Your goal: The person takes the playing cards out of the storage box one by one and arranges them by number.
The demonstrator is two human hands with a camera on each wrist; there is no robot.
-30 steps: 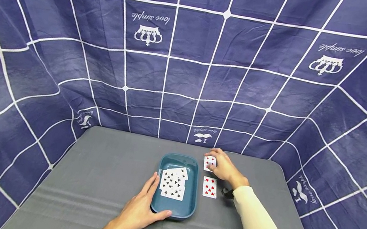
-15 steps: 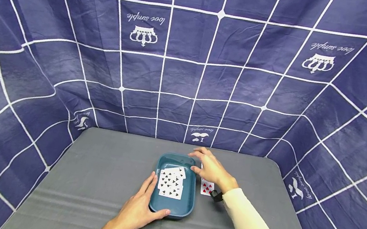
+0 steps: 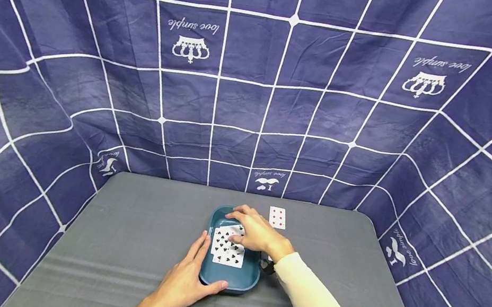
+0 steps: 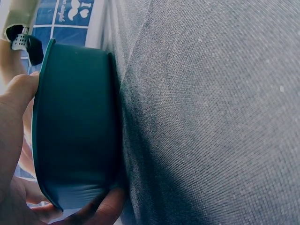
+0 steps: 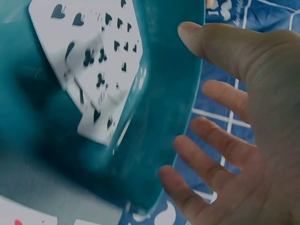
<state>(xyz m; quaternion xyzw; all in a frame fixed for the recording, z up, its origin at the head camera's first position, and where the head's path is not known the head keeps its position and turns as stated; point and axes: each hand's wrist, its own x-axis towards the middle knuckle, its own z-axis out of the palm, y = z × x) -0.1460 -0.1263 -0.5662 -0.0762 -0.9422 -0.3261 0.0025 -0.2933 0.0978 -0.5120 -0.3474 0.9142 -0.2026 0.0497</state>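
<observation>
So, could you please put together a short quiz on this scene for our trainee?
1. Multiple choice: where does the diamonds card lie relative to the tray?
A) Inside it
B) On the grey table, to its right
C) On the grey table, to its left

2. True or false: the left grip is clear of the tray, touching no part of it.

3. Fill in the blank: the right grip is over the tray, where the visible pips on the cards are all ____ in colour.

Key: 1. B, near the tray's far end. 2. False; it holds the tray at the near left corner. 3. Black.
</observation>
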